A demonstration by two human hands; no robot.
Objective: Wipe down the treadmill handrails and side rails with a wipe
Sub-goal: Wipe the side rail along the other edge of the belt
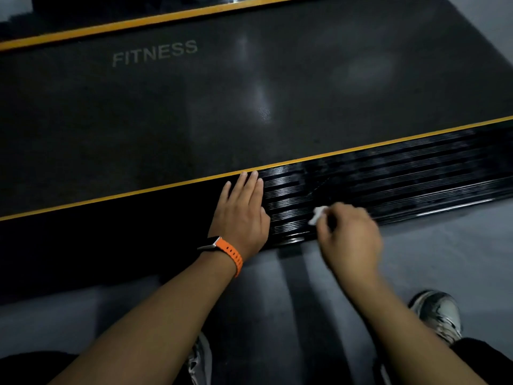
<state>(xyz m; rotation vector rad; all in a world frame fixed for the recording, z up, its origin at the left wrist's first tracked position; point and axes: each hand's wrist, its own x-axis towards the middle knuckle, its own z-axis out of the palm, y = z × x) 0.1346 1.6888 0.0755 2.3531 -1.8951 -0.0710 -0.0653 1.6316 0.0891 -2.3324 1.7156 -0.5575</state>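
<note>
Head camera looks down on the treadmill's near side rail point(402, 179), black, ribbed and glossy, running beside the belt point(194, 107); left hand point(241, 212) lies flat on the rail, fingers point(252, 183) straight and together, tips reaching the yellow stripe point(138, 190), holding nothing; right hand point(351, 240) sits just beside it near the rail's outer edge, fingers curled, pinching a small white wipe point(319, 213) down against the ribs; the hand is blurred, so the exact grip is hard to read; to do this pass well, I'd say open the bunched wipe out, press it into the grooves, stroke along the ribs rather than across, and cover from stripe to outer edge.
</note>
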